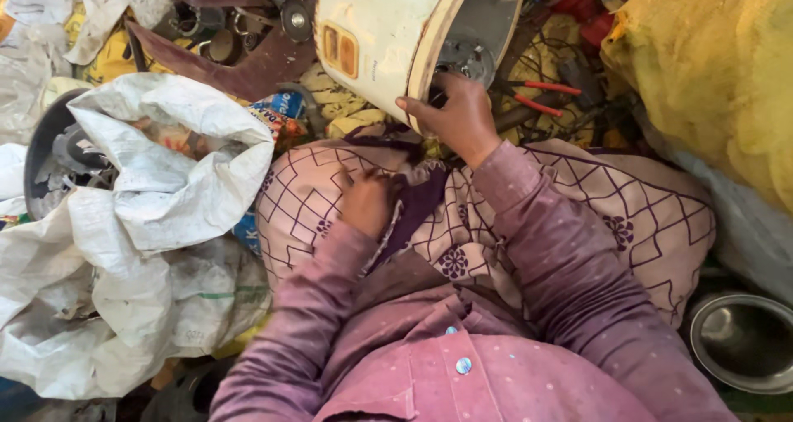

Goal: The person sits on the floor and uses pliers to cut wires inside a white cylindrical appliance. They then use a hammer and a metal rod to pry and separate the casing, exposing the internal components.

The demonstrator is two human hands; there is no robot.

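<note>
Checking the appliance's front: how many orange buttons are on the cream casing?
2: both orange buttons sit side by side on the cream casing, left of the right hand. Others may be hidden.

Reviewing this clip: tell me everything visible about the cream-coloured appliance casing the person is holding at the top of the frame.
The cream appliance casing is a rounded shell, apparently plastic, scuffed and dirty. It lies tipped on its side with the open underside facing right, showing a metal disc part inside. On its outer wall sits a small panel with two orange rectangular lights or buttons. The right hand grips its lower rim, fingers curled over the edge. The top runs out of frame. It rests among scrap, near red-handled pliers.
</note>
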